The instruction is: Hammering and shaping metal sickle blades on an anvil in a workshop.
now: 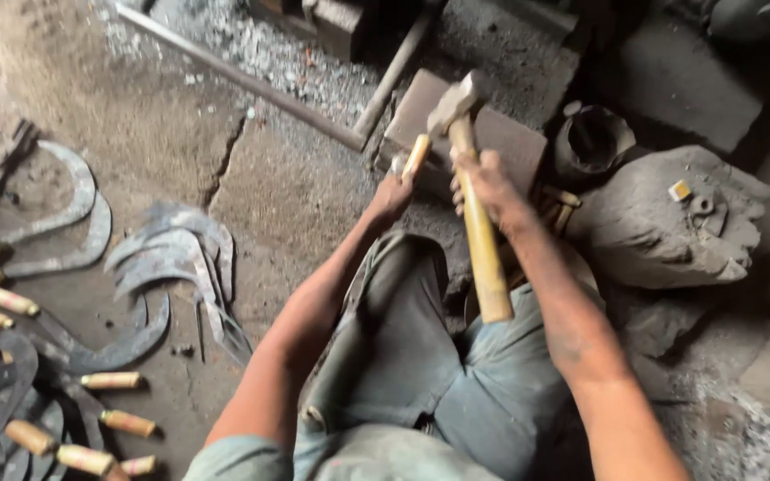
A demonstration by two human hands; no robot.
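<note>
Gripping hammer (474, 191), right hand (485, 183); left hand (394, 191) clasping blurred wooden handle (416, 154), blade hidden.

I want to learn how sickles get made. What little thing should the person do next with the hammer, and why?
Probably bring the hammer down. The right hand holds it raised by its wooden shaft, head just above the flat block. The left hand holds a wooden handle steady at that block, right below the hammer head. So a short, careful tap there seems likely; the blur hides the exact contact.

A single head-worn view looks steeply down, close over the person's knees, onto the workshop floor (296, 187).
</note>
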